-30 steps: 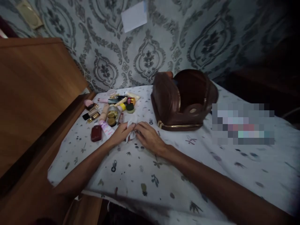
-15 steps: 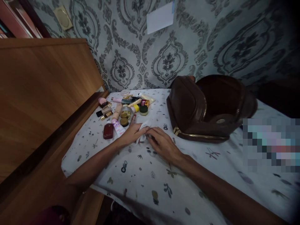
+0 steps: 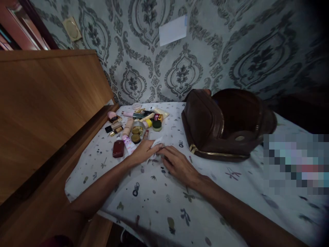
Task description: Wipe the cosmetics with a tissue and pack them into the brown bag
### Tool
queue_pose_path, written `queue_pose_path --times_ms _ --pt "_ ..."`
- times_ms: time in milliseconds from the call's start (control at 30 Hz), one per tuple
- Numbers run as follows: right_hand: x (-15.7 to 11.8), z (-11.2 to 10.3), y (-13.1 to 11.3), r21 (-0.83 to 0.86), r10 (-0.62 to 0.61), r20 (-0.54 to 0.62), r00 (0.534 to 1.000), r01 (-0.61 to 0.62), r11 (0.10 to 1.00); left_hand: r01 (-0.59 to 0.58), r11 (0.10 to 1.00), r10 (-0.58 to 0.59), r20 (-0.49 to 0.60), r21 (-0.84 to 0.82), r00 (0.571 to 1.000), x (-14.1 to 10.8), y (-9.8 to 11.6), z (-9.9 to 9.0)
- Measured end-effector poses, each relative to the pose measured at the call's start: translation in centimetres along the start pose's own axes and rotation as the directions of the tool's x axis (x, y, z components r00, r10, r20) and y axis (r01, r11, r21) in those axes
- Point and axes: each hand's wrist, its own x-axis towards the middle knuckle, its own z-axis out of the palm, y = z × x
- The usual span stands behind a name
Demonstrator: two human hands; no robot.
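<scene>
My left hand (image 3: 144,151) is closed on a crumpled white tissue (image 3: 157,143), which shows above and below its thumb. My right hand (image 3: 177,164) meets it from the right, its fingers bent and pressed together at the tissue's edge; what they pinch, if anything, is too small to make out. Just beyond my left hand lie a pink-white tube (image 3: 128,144), a dark red case (image 3: 118,148), a round gold-lidded jar (image 3: 135,138) and a thin lip gloss tube (image 3: 146,134).
Several cosmetics, among them a dark green-lidded jar (image 3: 157,125), lie together on the patterned white cloth (image 3: 154,192). An open brown leather bag (image 3: 218,137) stands at the right. Behind is a papered wall, and a wooden panel (image 3: 51,96) rises on the left.
The view has tilted up slightly, so the things appear a little lower. The tissue has shifted slightly between my fingers, and its upper corner now sticks up more.
</scene>
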Motion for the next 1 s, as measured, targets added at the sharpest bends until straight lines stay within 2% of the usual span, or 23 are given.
queue_pose_path --times_ms 200,267,367,467,633,700,800,900,1000 --pt "0.0 -0.1 -0.1 -0.043 -0.011 0.029 1.0 0.012 0.999 -0.011 0.992 0.013 -0.016 0.125 1.0 -0.1 -0.1 0.2" --pt "0.0 -0.1 -0.2 -0.052 0.0 0.043 0.999 0.002 0.999 0.001 0.978 0.011 -0.055 0.208 0.998 -0.1 0.1 0.2" --pt "0.1 -0.2 -0.2 -0.045 0.007 0.056 0.998 -0.005 0.999 0.055 0.946 0.0 -0.169 0.318 0.986 -0.1 0.3 -0.4" --pt "0.1 -0.2 -0.3 -0.039 0.005 0.046 0.999 -0.003 0.999 0.122 0.922 -0.004 -0.306 0.367 0.952 0.1 -0.2 -1.9" --pt "0.1 -0.2 -0.3 -0.052 -0.004 0.042 0.999 0.006 0.999 0.195 0.889 0.058 -0.524 0.415 0.85 1.1 -2.8 -4.6" --pt "0.0 -0.1 -0.3 -0.06 0.001 0.048 0.999 0.002 0.998 0.23 0.876 0.035 -0.53 0.425 0.848 1.7 -4.0 -4.8" --pt "0.0 -0.1 -0.2 -0.073 0.004 0.067 0.998 0.001 0.997 0.3 0.833 -0.064 -0.457 0.465 0.887 2.4 -4.7 -4.6" --pt "-0.1 0.0 -0.1 -0.093 -0.006 0.073 0.997 0.013 0.996 0.353 0.772 -0.125 -0.419 0.528 0.9 3.0 -4.3 -4.2" --pt "-0.1 -0.1 -0.1 -0.096 -0.011 0.087 0.996 0.019 0.995 0.394 0.77 -0.187 -0.413 0.502 0.891 3.4 -3.9 -4.4"
